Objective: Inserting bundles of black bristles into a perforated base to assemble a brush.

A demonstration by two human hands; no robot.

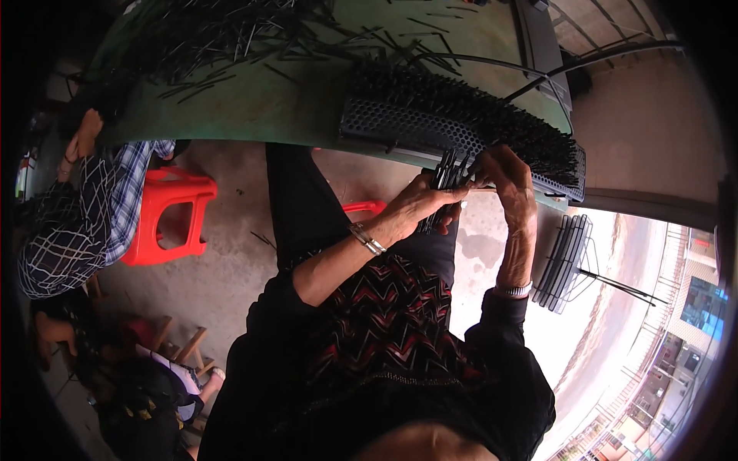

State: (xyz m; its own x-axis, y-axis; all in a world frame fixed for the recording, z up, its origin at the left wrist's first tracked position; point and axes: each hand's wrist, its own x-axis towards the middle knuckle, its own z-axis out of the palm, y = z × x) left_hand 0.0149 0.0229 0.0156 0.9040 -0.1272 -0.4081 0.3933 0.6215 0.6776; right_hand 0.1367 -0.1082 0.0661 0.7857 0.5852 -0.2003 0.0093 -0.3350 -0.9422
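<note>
1. Two bare hands sit close together over the lap, just by the near edge of the green table [231,121]. The left hand [419,201] is closed around a bundle of thin black sticks [444,177], thumb laid across its near side, fingers curled beneath.
2. The right hand [505,173] is just right of the bundle — fingers bent, tips drawn together beside the left thumb. I cannot tell whether a stick is pinched between them.
3. The bundle juts out above and below the left fist, on the near side of a long perforated black tray [400,123]. Whether its far end touches the tray wall is unclear.
4. The tray runs along the table's near edge toward the right, packed with short black pieces [469,100] on end.
5. Open green tabletop lies left of the tray, near of a loose pile of black sticks [231,34]. Floor [240,200] shows between the dark trousers [304,192] and a red stool [200,187] — well left of both hands. A wire rack [563,265] is right of the right forearm.
</note>
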